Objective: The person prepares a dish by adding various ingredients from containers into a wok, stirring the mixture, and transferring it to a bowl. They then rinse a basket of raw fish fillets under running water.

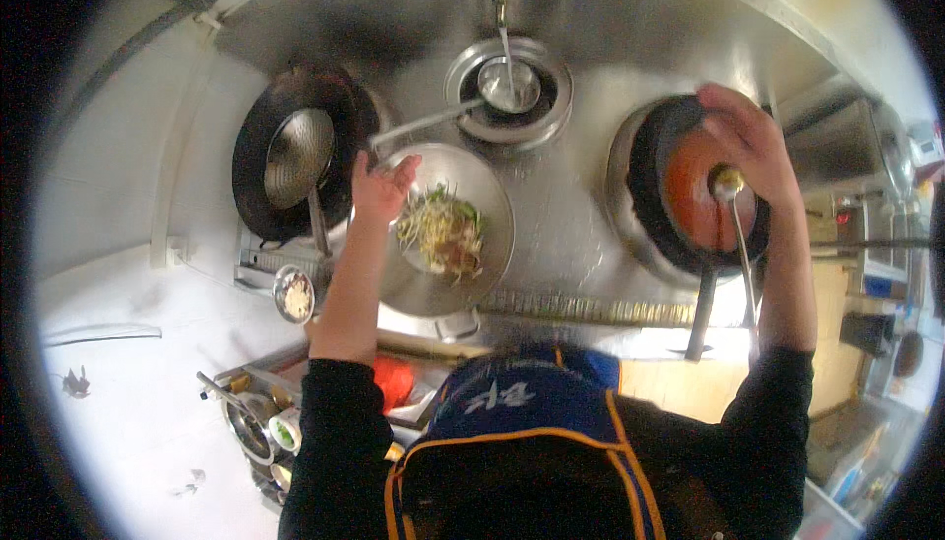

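Note:
My left hand point(384, 185), fingers spread, is near the handle end of a metal ladle point(509, 85) whose bowl catches water from a tap point(502, 5). Below that hand's right side, a large metal bowl point(491, 245) holds bean sprouts with greens and some brown food point(443, 233). Blurred, my right hand point(742, 137) is over the right side of a black wok point(646, 193) containing orange-red liquid point(694, 185). A second long-handled ladle point(729, 184) rests in that wok, its bowl holding something yellowish; whether my right hand touches anything is unclear.
At the left sits another dark wok point(247, 171) with a perforated metal strainer point(299, 160) inside. A small metal bowl of chopped pale food point(295, 296) stands below it. Containers of ingredients point(258, 429) are at the lower left. A grated channel point(590, 309) runs along the steel counter's front.

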Demonstrator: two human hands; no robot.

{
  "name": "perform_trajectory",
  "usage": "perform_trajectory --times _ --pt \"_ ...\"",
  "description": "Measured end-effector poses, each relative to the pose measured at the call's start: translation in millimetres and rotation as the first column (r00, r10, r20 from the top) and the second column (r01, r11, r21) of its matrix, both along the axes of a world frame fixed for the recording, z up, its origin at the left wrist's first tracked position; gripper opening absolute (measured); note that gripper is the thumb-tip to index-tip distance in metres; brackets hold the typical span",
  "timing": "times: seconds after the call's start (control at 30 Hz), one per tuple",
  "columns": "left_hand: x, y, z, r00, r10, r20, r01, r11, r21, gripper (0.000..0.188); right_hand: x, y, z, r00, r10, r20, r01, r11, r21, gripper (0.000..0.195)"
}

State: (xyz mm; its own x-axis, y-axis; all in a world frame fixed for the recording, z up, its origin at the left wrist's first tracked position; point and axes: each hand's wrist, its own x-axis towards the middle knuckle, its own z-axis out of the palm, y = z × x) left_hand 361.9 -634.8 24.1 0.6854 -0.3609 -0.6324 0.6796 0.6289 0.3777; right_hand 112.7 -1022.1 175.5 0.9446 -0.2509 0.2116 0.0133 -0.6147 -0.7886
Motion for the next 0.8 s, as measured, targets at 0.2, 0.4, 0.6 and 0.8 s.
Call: perform_trajectory --times 0.2,0.4,0.6,0.8 --pt "-205.2 83.8 -50.5 0.834 -0.526 -0.165 0.551 0.784 0.287 0.021 -217.2 51.1 -100.9 0.798 -0.600 -0.065 0.583 0.794 -0.174 0.032" --pt "-235.2 115.9 -97.8 0.945 -0.325 -0.029 0.278 0.758 0.590 0.021 -309.1 124.5 -141.7 0.535 -0.831 -0.155 0.766 0.554 -0.326 0.034" --pt "-202.8 121.7 -102.2 0.935 -0.327 -0.136 0.332 0.674 0.660 0.023 -296.6 48.4 -164.3 0.586 -0.810 -0.012 0.513 0.382 -0.768 0.058" --pt "-196.2 109.6 -123.5 0.943 -0.304 -0.133 0.294 0.581 0.759 0.020 -296.3 8.2 -187.3 0.537 -0.748 -0.391 0.493 0.654 -0.574 0.065"
